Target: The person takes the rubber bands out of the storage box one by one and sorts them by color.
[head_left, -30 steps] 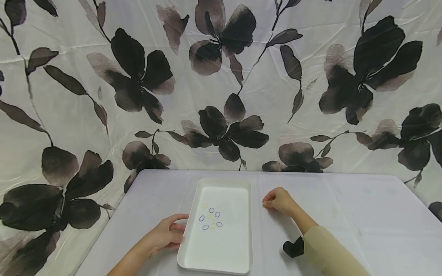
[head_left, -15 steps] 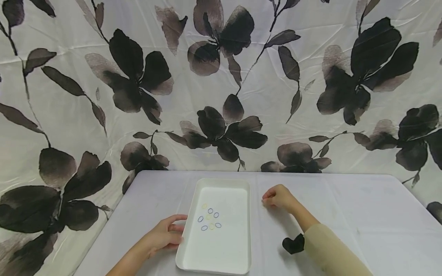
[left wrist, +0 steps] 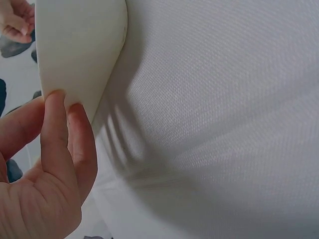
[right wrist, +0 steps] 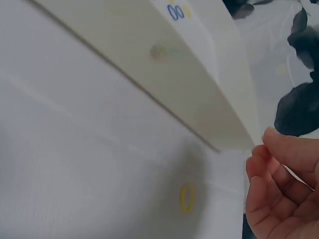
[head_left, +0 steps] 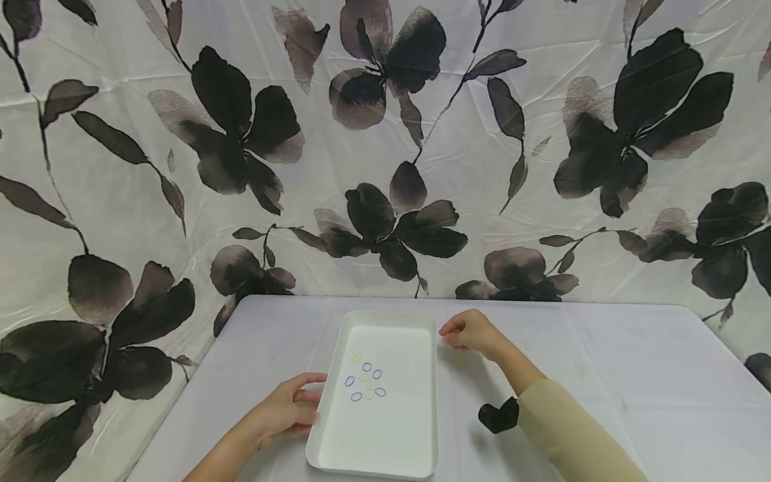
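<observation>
A white tray lies on the table, with several thin blue and yellow rings on its floor. My left hand holds the tray's left edge with bent fingers; in the left wrist view its fingertips touch the outer wall near the rim. Just off the tray's right rim, my right hand hovers above the table, fingers loosely curled. Nothing shows between its thumb and fingertips in the right wrist view. Below that hand, a single yellow ring lies on the tablecloth.
A white cloth covers the table. A black heart-shaped piece shows beside the right sleeve. Behind the table's far edge hangs a white curtain printed with dark flowers.
My right hand has lifted off the table and moved left and away from me, toward the tray's rim. A yellow ring now shows on the cloth below it. The left hand stays put.
</observation>
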Motion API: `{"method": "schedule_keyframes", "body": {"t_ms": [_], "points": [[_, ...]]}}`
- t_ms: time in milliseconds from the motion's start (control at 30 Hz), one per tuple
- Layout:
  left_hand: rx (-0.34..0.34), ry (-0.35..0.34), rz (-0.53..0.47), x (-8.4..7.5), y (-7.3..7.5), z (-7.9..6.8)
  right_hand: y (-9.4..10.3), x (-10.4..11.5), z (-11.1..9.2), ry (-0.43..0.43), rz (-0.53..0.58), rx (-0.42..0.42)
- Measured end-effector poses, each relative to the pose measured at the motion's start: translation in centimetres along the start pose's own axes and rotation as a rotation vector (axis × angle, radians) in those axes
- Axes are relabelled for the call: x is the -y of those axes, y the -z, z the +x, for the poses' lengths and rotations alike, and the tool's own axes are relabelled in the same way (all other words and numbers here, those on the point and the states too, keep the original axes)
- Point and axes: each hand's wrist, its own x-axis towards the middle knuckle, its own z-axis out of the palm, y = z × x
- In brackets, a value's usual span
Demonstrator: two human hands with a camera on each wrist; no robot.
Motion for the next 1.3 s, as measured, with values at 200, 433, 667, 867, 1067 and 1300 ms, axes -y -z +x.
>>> {"method": "schedule_keyframes", "body": {"t_ms": [200, 433, 667, 867, 1067, 1300], "points": [[-0.013, 0.004, 0.005, -0.1, -0.1, 0.0, -1.5, 1.6, 0.2, 0.022, -0.003, 0.031], [-0.002, 0.003, 0.003, -0.1, -0.1, -0.1, -3.4, 3.2, 0.2, 0.030, -0.022, 0.070], [0.006, -0.011, -0.002, -0.1, 0.0, 0.1, -5.4, 3.4, 0.2, 0.056, -0.038, 0.103], [0.024, -0.008, -0.019, 0.0, 0.3, 0.0, -7.3, 3.2, 0.1, 0.082, -0.047, 0.166], [0.031, -0.012, -0.041, 0.0, 0.3, 0.0, -8.6, 3.3, 0.0, 0.094, -0.112, 0.181], [0.028, 0.003, -0.049, -0.2, 0.1, 0.0, -9.6, 3.2, -0.4, 0.112, -0.172, 0.202]]}}
